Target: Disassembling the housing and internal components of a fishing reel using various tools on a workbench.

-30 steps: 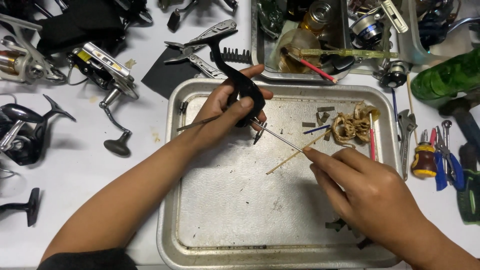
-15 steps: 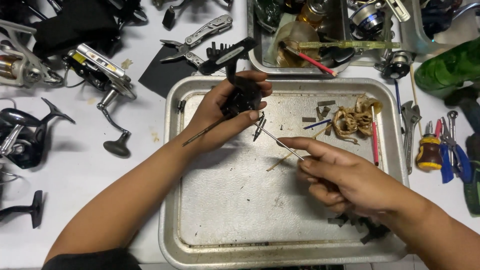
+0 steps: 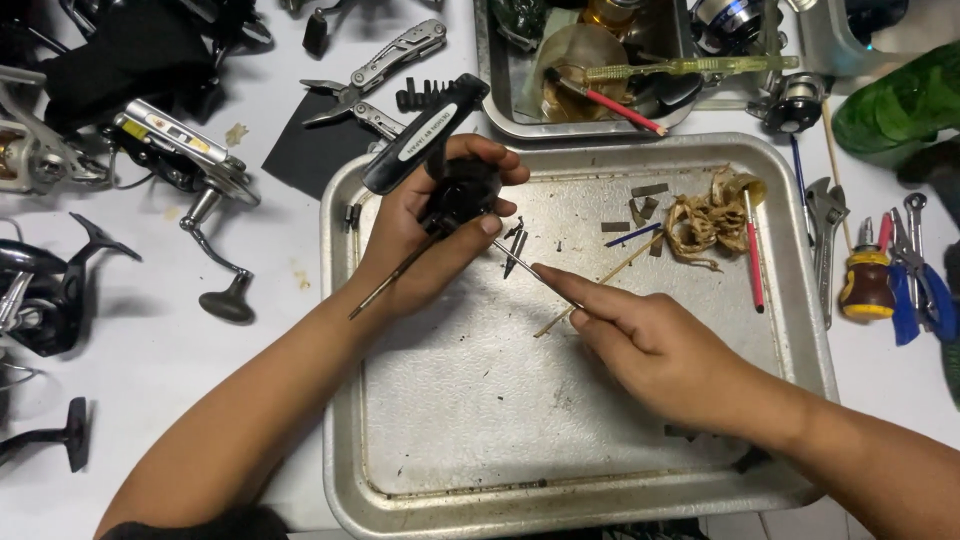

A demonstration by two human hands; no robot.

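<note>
My left hand [image 3: 425,245] grips a black fishing reel body [image 3: 455,190] over the upper left of a metal tray [image 3: 600,470]; its flat black foot [image 3: 425,135] sticks up to the left and a thin shaft pokes out below my palm. My right hand [image 3: 660,345] pinches a thin metal rod [image 3: 520,258] whose tip reaches the reel body. A thin wooden stick [image 3: 600,285] lies on the tray under my fingers.
A tangle of tan fibre [image 3: 705,215], a red pen [image 3: 752,255] and small dark parts lie at the tray's upper right. Other reels [image 3: 175,150] and multi-tool pliers [image 3: 370,75] lie left, a parts bin [image 3: 600,70] behind, screwdriver [image 3: 866,280], wrench and green bottle [image 3: 895,100] at right.
My left hand has turned the reel body and lifted it slightly toward the tray's upper left. My right hand has moved left, bringing the thin rod up to the reel.
</note>
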